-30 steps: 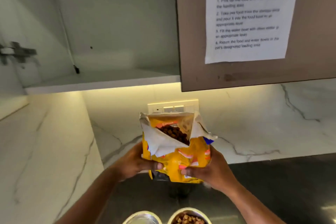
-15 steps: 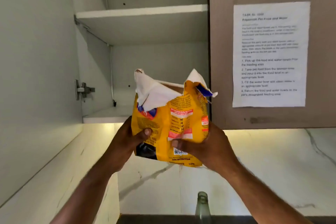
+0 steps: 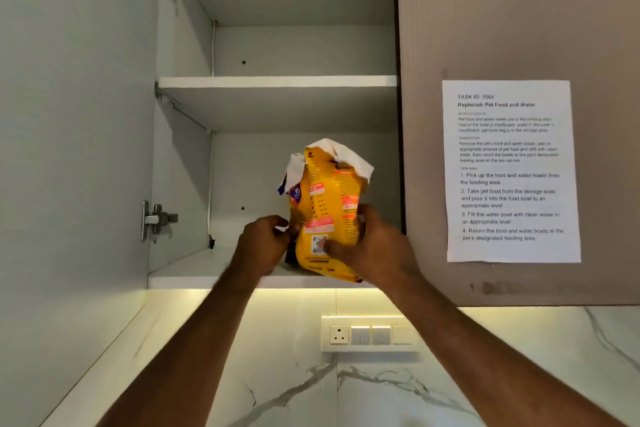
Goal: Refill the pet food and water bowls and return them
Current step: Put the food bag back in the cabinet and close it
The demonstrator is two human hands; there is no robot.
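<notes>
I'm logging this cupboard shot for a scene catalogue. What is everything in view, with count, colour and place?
pet food bag: one, yellow with torn white top, open, at the lower shelf's front edge
lower shelf: one, white, cupboard bottom
upper shelf: one, white, above the bag, nothing on it that shows
door hinges: two, metal, on the open door at left
instruction sheet: one, white, on the closed brown door at right
socket and switch panel: one, white, marble wall below
left hand: one, at the bag's left side
right hand: one, gripping the bag's right side
</notes>
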